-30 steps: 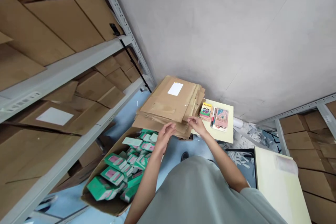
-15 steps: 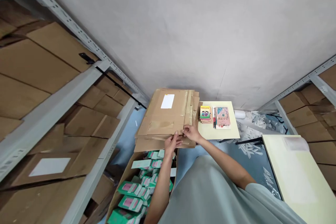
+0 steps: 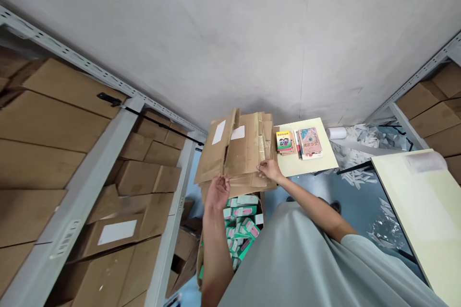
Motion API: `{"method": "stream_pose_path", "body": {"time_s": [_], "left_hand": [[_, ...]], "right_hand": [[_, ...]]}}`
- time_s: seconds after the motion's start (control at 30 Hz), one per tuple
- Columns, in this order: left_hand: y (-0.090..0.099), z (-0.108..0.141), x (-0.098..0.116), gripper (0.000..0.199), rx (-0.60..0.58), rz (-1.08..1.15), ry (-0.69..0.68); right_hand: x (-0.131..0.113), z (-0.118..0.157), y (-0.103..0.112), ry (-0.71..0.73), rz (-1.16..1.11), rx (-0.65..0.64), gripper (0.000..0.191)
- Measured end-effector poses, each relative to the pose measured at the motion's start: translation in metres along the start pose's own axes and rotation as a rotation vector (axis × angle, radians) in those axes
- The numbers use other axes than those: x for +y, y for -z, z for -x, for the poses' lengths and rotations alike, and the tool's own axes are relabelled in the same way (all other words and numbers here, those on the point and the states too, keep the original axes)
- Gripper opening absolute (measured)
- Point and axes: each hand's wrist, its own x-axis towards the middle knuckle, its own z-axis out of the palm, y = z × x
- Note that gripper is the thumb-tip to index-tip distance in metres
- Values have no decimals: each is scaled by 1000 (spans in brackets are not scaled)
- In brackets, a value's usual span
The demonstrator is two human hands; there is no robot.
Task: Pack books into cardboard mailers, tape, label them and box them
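A stack of flattened cardboard boxes (image 3: 245,153) lies in front of me, with tape strips and a white label on it. My left hand (image 3: 218,191) is closed at the near edge of the top cardboard sheet (image 3: 213,148), which is tilted up along its right side and bears a white label. My right hand (image 3: 270,170) has its fingers pinched at the near right edge of the stack, on a cardboard layer. Below the stack, an open carton holds several green and pink boxes (image 3: 245,211).
Small books (image 3: 310,142) lie on a cream table (image 3: 297,169) to the right. A second cream table (image 3: 414,201) stands at the far right. Shelves with cartons (image 3: 54,110) rise on the left, and more cartons (image 3: 441,98) are on the right. White scraps (image 3: 355,177) cover the floor.
The top cardboard sheet has been pulled left and lifted, uncovering another labelled sheet below. My left hand has moved left with it. The camera view has turned a little.
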Motion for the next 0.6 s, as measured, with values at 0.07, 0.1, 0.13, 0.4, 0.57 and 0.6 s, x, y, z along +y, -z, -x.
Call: {"method": "stream_pose_path", "body": {"time_s": [0.07,0.1,0.13,0.4,0.57,0.6], "left_hand": [[-8,4,-14,17,24,-16,55],[-14,7,-24,15,50,-27,87],[-20,10,-33,13,74,-42,115],[-53,19,-47,22,149,120,62],[-29,10,-3,26,106,265,-10],[-21,8,6,25,77,300,-16]], "right_hand": [[-4,0,-7,8,-43,-23,26],[-6,1,-10,22,-54,-30,22],[-7,3,-13,38,-68,-38,19],[-12,20,-18,248,67,-144,16],[-10,15,14,232,345,287,24],[-8,12,19,186,377,302,27]]}}
